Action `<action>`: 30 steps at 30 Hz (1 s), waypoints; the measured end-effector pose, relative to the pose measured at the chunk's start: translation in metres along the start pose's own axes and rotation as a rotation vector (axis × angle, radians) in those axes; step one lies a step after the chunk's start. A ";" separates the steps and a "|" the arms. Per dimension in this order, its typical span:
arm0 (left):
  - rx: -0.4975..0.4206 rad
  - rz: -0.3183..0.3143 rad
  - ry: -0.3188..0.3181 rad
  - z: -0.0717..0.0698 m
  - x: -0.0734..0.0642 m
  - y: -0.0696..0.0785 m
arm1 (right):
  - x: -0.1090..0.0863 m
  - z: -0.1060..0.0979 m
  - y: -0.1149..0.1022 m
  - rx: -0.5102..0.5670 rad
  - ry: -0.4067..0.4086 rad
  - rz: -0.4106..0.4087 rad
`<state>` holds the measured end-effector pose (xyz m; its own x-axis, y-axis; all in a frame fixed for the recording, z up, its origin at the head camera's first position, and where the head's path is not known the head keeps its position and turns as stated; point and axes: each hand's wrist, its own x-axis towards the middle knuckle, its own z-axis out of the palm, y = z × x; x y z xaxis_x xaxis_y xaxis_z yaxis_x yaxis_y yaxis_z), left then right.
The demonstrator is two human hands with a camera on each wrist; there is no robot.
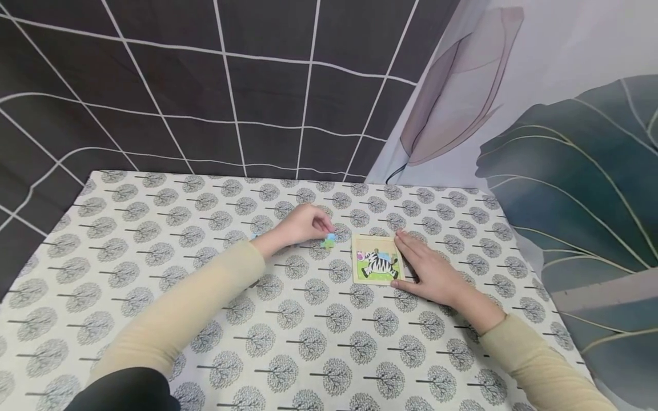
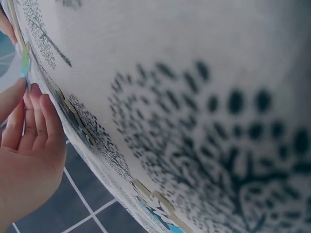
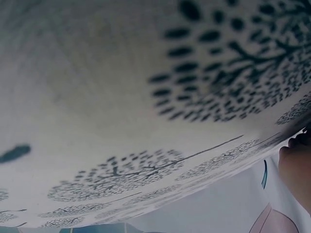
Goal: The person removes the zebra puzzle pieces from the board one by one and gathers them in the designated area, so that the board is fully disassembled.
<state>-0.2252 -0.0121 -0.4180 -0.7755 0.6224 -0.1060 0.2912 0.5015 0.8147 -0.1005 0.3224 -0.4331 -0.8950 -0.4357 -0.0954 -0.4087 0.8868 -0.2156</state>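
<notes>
My left hand pinches a small green-and-blue puzzle piece between thumb and fingertips, just left of the puzzle board. In the left wrist view the same piece stands edge-on at the fingertips of the left hand. The square wooden puzzle board shows a zebra picture, with bare wood along its upper part. My right hand rests along the board's right side, its fingers extended to the top corner and the thumb at the lower one. Only a part of the right hand enters the right wrist view.
Loose puzzle pieces lie on the cloth near the left wrist; one bluish piece peeks out behind it in the head view. A tree-print cloth covers the table. Behind stands a dark gridded curtain.
</notes>
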 end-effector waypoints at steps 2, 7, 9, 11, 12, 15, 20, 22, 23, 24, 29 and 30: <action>0.008 -0.005 0.001 0.000 0.000 0.000 | -0.001 0.001 0.000 0.008 0.004 -0.004; 0.029 -0.005 0.014 0.000 0.001 0.000 | -0.001 0.001 0.000 0.022 0.018 -0.017; 0.039 -0.003 0.018 0.000 0.001 -0.001 | 0.000 0.001 0.000 0.016 0.018 -0.022; 0.052 -0.007 0.021 0.000 0.001 -0.001 | 0.000 0.000 -0.001 0.009 0.011 -0.022; 0.056 -0.007 0.021 0.000 0.001 0.000 | 0.001 0.000 -0.001 0.007 0.008 -0.019; 0.063 -0.008 0.017 0.002 0.002 0.001 | 0.000 0.001 -0.001 0.008 -0.004 -0.013; 0.074 0.005 0.011 0.003 0.003 0.000 | 0.001 0.001 -0.001 0.016 -0.003 -0.016; 0.078 0.007 0.014 0.004 0.003 -0.001 | 0.001 0.001 -0.001 0.019 0.003 -0.019; 0.082 0.008 0.015 0.004 0.003 -0.001 | 0.001 0.001 -0.001 0.020 0.006 -0.021; 0.084 0.008 0.018 0.004 0.003 -0.001 | 0.001 0.001 -0.002 0.022 0.009 -0.022; 0.102 0.001 0.031 0.004 0.002 0.002 | 0.002 -0.002 -0.005 0.022 0.029 -0.044; 0.104 0.003 0.032 0.004 0.001 0.003 | 0.002 -0.002 -0.007 0.023 0.030 -0.049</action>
<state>-0.2232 -0.0073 -0.4179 -0.7914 0.6056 -0.0838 0.3492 0.5602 0.7512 -0.1001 0.3160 -0.4297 -0.8792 -0.4733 -0.0549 -0.4482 0.8606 -0.2418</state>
